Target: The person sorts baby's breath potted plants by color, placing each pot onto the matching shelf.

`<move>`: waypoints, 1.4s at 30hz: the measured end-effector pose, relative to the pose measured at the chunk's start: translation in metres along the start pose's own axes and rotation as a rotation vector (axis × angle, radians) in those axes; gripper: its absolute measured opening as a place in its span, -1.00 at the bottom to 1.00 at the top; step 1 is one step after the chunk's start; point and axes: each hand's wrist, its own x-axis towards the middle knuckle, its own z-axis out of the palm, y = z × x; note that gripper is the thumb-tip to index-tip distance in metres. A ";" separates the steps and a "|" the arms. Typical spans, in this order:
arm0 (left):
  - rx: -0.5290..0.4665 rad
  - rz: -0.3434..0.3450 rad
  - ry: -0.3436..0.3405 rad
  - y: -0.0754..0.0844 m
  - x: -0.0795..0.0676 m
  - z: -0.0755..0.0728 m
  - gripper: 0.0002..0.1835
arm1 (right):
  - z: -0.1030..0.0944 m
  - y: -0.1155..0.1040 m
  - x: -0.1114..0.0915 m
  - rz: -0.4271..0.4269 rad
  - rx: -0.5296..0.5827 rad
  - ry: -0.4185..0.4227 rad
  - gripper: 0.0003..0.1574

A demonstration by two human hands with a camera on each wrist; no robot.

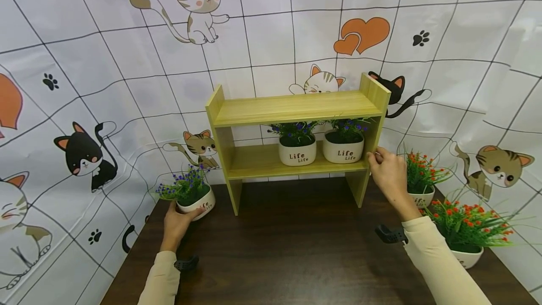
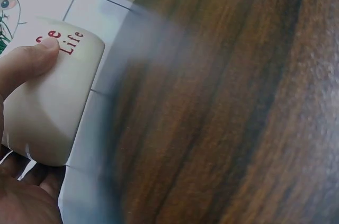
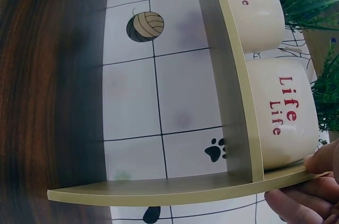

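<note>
Left grip (image 1: 179, 224): I have it curled round the purple-flowered pot (image 1: 206, 200), thumb across the lettering, fingers opposite, presumably for a secure hold.
Pot's place: just left of the shelf (image 1: 292, 108); desk (image 1: 288, 253) contact, I can't tell.
Right grip (image 1: 388, 175): nearly closed, pinching the shelf's right side panel (image 3: 175, 194), probably to steady it.
Shelf pots (image 1: 344, 153): two, side by side toward that panel.

A: Lighting?
B: Head view is brightly, evenly lit; faint sheen is caught on the surface (image 1: 292, 258).
A: Blur?
B: Surface is smeared in left wrist view; in right wrist view it's dimmed, shelf (image 3: 253, 144) edges kept sharp.
</note>
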 end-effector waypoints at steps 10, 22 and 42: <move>0.028 0.046 0.044 0.012 -0.005 -0.006 0.20 | 0.000 0.001 0.000 0.001 -0.004 -0.002 -0.75; 0.026 0.117 0.107 0.028 -0.023 -0.014 0.00 | 0.000 0.000 0.000 0.002 0.005 -0.003 -0.74; 0.011 0.232 0.092 0.079 -0.059 -0.027 -0.07 | 0.000 0.001 0.001 -0.014 -0.006 0.005 -0.75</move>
